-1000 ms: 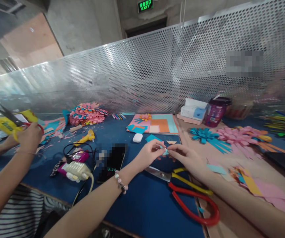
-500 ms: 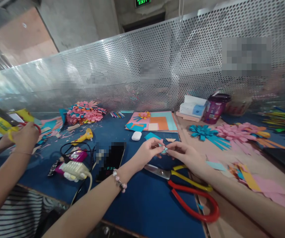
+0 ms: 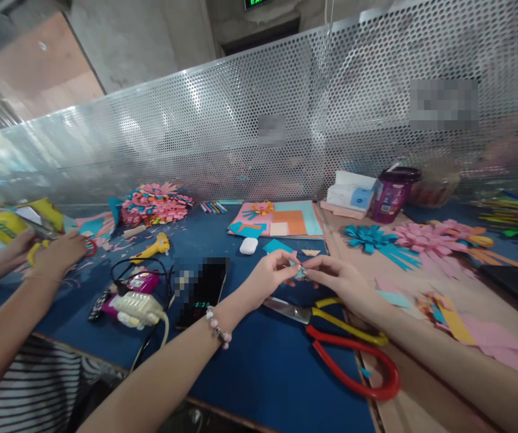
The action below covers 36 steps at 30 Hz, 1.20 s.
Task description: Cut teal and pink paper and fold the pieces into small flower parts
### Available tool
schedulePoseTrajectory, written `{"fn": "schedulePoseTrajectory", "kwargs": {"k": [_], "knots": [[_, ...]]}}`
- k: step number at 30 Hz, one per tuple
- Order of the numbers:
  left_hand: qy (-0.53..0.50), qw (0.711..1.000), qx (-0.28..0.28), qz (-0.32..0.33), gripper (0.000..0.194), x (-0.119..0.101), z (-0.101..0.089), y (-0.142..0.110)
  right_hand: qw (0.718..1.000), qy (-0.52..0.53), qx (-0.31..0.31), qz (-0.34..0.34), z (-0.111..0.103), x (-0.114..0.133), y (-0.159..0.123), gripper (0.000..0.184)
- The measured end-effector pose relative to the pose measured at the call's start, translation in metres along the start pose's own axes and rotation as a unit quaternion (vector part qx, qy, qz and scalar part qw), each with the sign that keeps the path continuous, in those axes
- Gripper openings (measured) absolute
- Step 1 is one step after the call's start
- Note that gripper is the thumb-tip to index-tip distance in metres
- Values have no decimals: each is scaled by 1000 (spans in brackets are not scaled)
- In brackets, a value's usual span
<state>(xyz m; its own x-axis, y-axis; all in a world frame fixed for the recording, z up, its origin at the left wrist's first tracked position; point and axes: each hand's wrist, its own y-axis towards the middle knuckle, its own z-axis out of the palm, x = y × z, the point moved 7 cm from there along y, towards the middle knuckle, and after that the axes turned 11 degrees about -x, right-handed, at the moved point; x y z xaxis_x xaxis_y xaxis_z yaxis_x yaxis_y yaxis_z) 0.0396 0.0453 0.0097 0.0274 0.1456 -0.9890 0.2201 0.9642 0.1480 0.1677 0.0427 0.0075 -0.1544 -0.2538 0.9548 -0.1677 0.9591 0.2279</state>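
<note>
Between my fingertips is a small piece of light blue paper [image 3: 301, 273], mostly covered by the fingers. My left hand [image 3: 273, 275] pinches it from the left, a beaded bracelet on that wrist. From the right, my right hand [image 3: 331, 273] pinches the same piece, the two hands nearly touching. Below them lie large scissors [image 3: 353, 343] with one red and one yellow handle, their blades pointing left under my left hand. Just beyond my hands are a blue paper piece [image 3: 279, 247] and a white earbud case [image 3: 249, 246].
Colored paper sheets [image 3: 291, 222] lie at the back. Paper flowers [image 3: 369, 239] and scraps [image 3: 461, 325] are at the right. A phone [image 3: 205, 291], power strip [image 3: 138, 308] and yellow glue gun [image 3: 153, 246] lie left. A co-worker's hands [image 3: 63, 251] hold scissors at far left.
The co-worker's hands with scissors have come down and a little right, toward the table. My own hands keep their pinch on the paper and have barely moved.
</note>
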Motion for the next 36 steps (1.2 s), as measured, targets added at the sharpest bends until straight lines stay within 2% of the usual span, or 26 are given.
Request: {"fn": "schedulePoseTrajectory", "kwargs": {"k": [9, 18, 36], "knots": [[-5, 1000, -2, -7, 24, -2, 0, 0, 998, 51, -19, 26, -2, -7, 1, 31], [-32, 999, -2, -40, 22, 5, -1, 0, 999, 16, -33, 24, -4, -9, 2, 32], [-117, 988, 14, -104, 23, 8, 4, -1, 1000, -22, -13, 15, -2, 0, 0, 32]]}}
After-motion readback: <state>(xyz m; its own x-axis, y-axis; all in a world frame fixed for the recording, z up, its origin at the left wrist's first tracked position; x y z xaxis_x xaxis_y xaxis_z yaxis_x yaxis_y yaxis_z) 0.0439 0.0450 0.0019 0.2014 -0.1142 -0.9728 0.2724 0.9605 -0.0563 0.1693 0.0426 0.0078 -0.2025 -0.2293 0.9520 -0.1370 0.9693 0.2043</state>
